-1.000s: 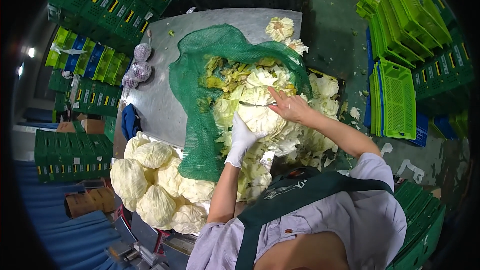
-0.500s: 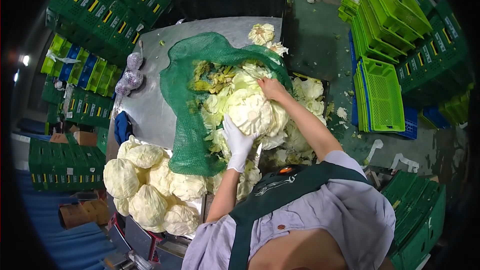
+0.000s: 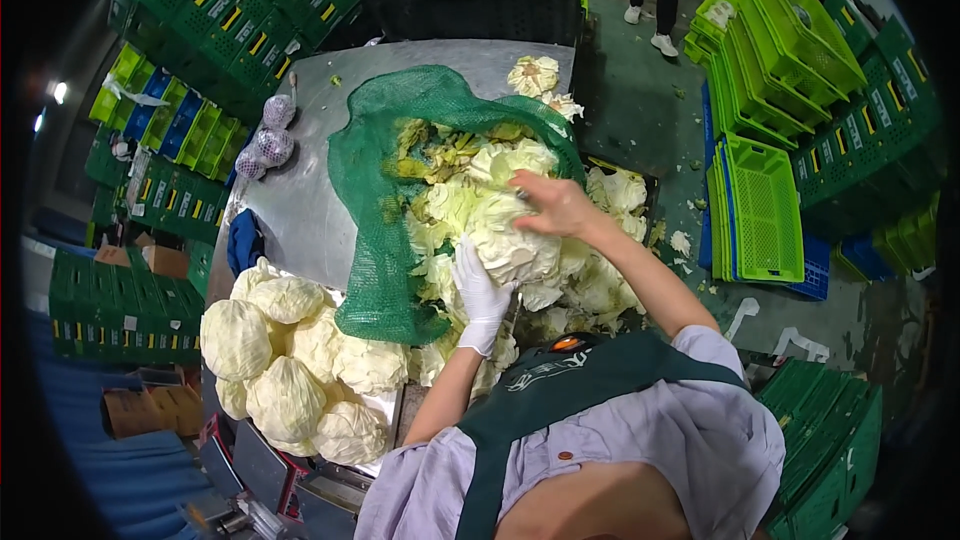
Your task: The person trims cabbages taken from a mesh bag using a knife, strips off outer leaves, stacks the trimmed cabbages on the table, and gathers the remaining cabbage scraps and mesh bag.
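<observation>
The left hand [image 3: 482, 292], covered by a thin white glove, is pressed from below against a pale yellow-green, crinkled head of cabbage [image 3: 512, 245], its fingers spread and closed on the leaves. The bare right hand [image 3: 553, 205] is laid over the top of the same head, fingers curled around it. The cabbage is held between both hands above a heap of loose, ragged cabbage leaves [image 3: 455, 190]. The heap is partly wrapped by a green, fine-meshed net sack [image 3: 375, 240], which is draped open on a dull grey metal table [image 3: 300, 210]. A pile of rounded, veined whole cabbages [image 3: 285, 360] is shown at the table's near left corner, just beside the net. Two small netted bundles of purplish bulbs [image 3: 268, 135] lie at the far left edge. Stacked green perforated plastic crates [image 3: 765, 205] are seen to the right on a dark concrete floor [image 3: 640, 100].
</observation>
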A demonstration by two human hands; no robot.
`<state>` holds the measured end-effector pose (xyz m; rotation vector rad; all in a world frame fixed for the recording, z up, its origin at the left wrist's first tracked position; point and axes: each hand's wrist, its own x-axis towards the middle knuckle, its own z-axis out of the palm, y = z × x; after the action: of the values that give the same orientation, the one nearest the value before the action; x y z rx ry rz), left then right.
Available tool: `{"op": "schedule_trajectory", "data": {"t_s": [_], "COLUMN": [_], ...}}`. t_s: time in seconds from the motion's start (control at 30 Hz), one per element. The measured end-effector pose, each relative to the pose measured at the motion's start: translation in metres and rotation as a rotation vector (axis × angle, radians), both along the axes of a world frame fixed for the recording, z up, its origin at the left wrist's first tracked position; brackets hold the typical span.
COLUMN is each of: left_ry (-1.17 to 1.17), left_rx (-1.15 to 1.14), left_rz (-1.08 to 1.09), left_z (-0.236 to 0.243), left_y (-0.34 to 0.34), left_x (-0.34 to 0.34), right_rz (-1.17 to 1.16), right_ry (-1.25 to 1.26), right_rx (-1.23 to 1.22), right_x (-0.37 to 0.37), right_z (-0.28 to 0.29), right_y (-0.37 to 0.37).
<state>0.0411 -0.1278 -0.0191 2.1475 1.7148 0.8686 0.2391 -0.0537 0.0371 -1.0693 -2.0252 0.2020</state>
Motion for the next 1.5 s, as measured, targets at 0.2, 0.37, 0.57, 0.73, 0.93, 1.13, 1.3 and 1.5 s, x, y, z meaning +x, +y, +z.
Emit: {"op": "schedule_trajectory", "data": {"t_s": [0.2,0.37,0.57,0.73,0.93,1.13,1.3,1.5], "left_ry": [0.092,0.088,0.122,0.135,0.053,0.034,-0.138,-0.355], "left_rx": [-0.019,-0.006,-0.049,0.092,0.109,0.135,0.052,-0.188], "left_rz": [-0.039,-0.11,-0.215,-0.266,-0.303,-0.293,-0.162,-0.055], "left_z": [0.005,0.006,0.004,0.018,0.013,-0.009,-0.018,-0.008], "left_y": [0.008,0.016,0.021,0.024,0.026,0.016,0.006,0.007], "left_x": [0.007,0.0,0.005,0.005,0.001,-0.017,-0.034,-0.042], "right_rz": [0.132,0.161,0.219,0.191,0.114,0.153,-0.109,-0.379], "right_ry": [-0.241,-0.465,-0.648,-0.667,-0.638,-0.411,0.095,0.519], "right_rx": [-0.183,-0.321,-0.421,-0.398,-0.583,-0.714,-0.75,-0.747], "right_x": [-0.005,-0.014,-0.001,-0.002,0.005,0.03,0.01,-0.027], "right_z": [0.01,0.027,0.026,0.046,0.035,-0.041,-0.078,-0.085], "right_y": [0.03,0.038,0.057,0.074,0.098,0.12,0.057,0.015]}}
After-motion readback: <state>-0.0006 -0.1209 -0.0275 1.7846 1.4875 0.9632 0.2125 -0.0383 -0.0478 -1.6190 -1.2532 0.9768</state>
